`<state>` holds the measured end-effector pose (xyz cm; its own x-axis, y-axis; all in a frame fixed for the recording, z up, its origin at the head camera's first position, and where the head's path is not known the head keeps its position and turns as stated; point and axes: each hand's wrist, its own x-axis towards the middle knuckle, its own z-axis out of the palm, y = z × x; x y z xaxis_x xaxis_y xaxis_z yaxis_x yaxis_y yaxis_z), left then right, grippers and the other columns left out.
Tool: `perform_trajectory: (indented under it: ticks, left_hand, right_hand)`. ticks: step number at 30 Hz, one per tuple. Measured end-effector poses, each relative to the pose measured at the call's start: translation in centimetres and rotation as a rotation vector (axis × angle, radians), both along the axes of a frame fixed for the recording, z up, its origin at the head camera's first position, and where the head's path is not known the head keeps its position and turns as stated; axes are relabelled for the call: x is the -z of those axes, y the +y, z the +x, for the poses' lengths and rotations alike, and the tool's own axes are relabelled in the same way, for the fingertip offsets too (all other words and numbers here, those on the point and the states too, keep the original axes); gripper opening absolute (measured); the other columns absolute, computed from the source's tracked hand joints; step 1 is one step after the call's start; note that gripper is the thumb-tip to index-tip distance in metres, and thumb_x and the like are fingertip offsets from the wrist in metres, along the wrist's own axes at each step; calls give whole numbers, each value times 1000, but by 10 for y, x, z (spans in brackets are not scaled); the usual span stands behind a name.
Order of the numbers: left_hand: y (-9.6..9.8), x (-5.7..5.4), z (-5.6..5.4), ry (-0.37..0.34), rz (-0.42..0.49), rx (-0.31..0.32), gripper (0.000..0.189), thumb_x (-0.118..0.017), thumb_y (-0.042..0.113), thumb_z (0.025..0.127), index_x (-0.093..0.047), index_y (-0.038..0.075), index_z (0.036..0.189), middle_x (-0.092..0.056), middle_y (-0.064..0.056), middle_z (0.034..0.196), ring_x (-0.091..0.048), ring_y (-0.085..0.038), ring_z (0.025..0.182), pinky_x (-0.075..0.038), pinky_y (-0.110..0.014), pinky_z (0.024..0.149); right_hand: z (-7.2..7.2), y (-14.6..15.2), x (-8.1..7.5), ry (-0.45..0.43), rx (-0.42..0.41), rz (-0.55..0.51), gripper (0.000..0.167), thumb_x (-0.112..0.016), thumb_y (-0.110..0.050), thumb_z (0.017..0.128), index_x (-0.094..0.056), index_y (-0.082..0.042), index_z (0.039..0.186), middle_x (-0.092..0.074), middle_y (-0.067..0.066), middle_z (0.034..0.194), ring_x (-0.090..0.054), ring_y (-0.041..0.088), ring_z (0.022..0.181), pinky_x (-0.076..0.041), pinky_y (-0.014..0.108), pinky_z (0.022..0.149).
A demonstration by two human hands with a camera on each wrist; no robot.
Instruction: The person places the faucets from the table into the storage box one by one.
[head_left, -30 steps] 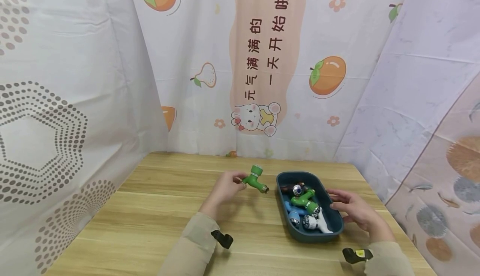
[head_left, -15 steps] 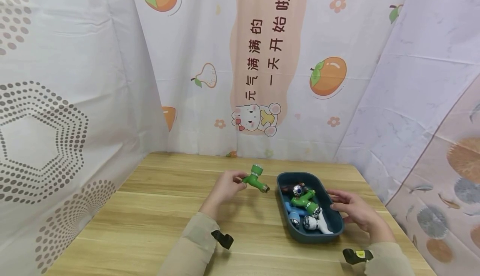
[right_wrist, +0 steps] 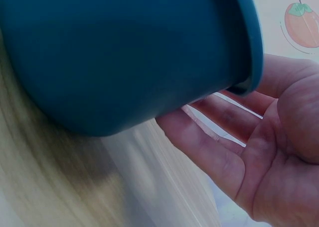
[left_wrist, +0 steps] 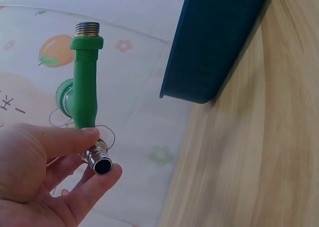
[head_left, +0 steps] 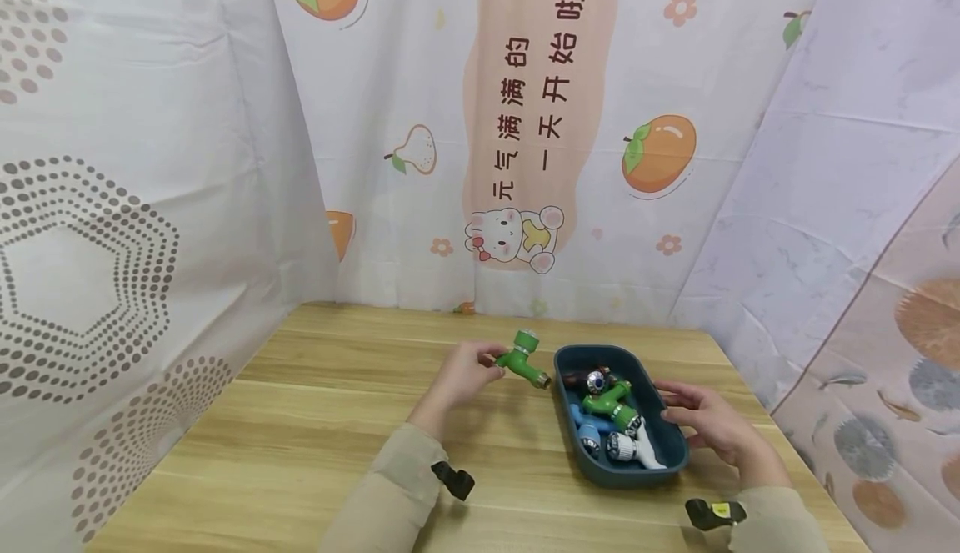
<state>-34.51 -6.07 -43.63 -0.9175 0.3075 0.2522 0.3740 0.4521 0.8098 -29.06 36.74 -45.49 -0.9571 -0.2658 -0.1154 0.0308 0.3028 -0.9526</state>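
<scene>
My left hand [head_left: 465, 376] pinches a green tap [head_left: 521, 359] between thumb and fingers, raised over the table just left of a dark teal bin [head_left: 628, 478]. In the left wrist view the tap's green body [left_wrist: 85, 90] points its brass thread upward, and the fingers are at its silver spout end. My right hand [head_left: 711, 424] rests with extended fingers against the bin's right side; in the right wrist view a fingertip [right_wrist: 174, 125] meets the outer wall. Inside the bin lie another green tap [head_left: 602, 404], a blue tap [head_left: 588, 434], a white tap [head_left: 645, 450] and a dark reddish piece with a silver cap [head_left: 596, 381].
The wooden table [head_left: 315, 419] extends left of the bin and in front of it. Printed curtains [head_left: 420, 228] hang along its back and both sides. Black wrist mounts [head_left: 453, 480] sit at both sleeves.
My left hand has moved slightly right with the green tap, bringing the tap's threaded end close to the bin's left rim. The right hand and bin stay put.
</scene>
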Motion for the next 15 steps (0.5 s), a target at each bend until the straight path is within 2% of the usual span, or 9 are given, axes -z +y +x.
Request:
perform_trajectory:
  ticks: [7, 15]
  left_hand:
    - [10, -2, -2, 16, -33, 21, 26, -76, 9, 92, -77, 17, 116, -73, 4, 105, -66, -12, 90, -56, -30, 71]
    - [23, -9, -4, 72, -83, 58, 25, -76, 8, 91, -77, 17, 114, -72, 4, 105, -66, -11, 89, -56, -28, 69]
  right_hand:
    - [0, -1, -2, 3, 6, -2, 68, -64, -9, 99, -29, 9, 154, -38, 40, 147, -61, 37, 116, -58, 55, 79]
    - [1, -1, -1, 5, 3, -6, 67, -64, -8, 98, -30, 9, 154, -38, 40, 148, -60, 38, 117, -58, 56, 79]
